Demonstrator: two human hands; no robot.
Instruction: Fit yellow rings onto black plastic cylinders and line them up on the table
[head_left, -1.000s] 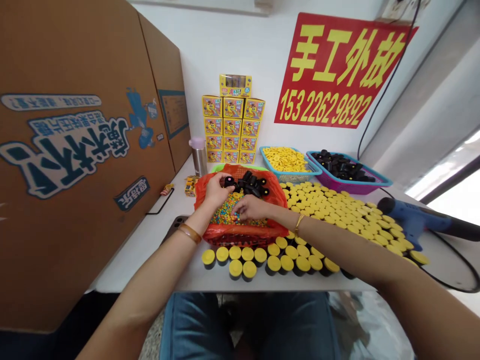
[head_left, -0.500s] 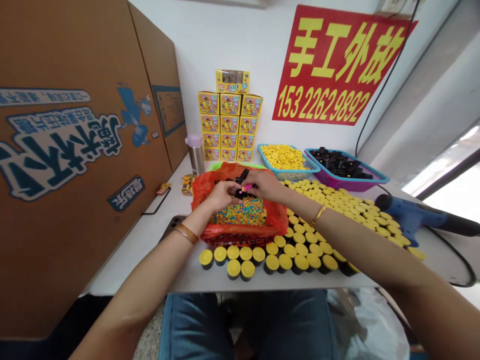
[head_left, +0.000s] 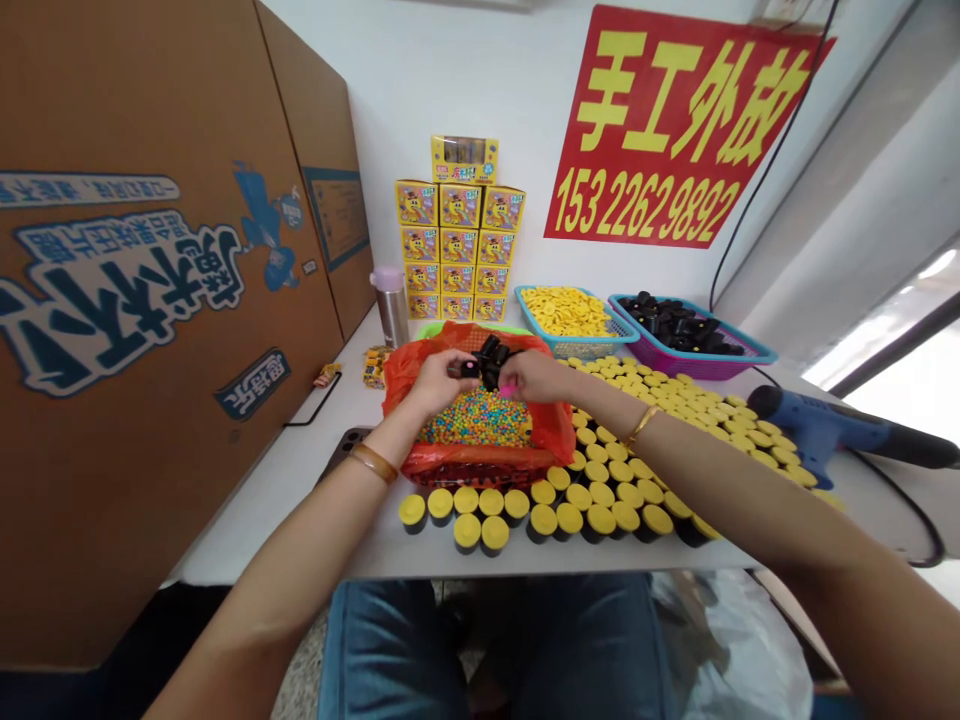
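Note:
My left hand (head_left: 441, 382) pinches a small black cup (head_left: 469, 369) over the left of a basket lined with a red plastic bag (head_left: 487, 464). Closed around a small bright pink piece (head_left: 508, 391) is my right hand (head_left: 536, 377), just right of the cup; most of the pink piece is hidden by the fingers, so its full shape does not show. Colourful candy beads (head_left: 476, 420) fill the front of the lined basket below both hands. More black cups (head_left: 491, 358) lie heaped behind the beads, between the hands.
Many black cups with yellow lids (head_left: 600, 493) stand right and in front of the basket. Behind are a basket of yellow lids (head_left: 566, 312), a basket of black cups (head_left: 675, 325) and stacked yellow boxes (head_left: 459, 245). A flask (head_left: 391, 308), blue heat gun (head_left: 817, 425) and large carton (head_left: 150, 300) flank the table.
My hands have drawn apart. The right one, with the pink piece, has moved from beside the held cup to the right and slightly down; the left has shifted slightly up with the cup.

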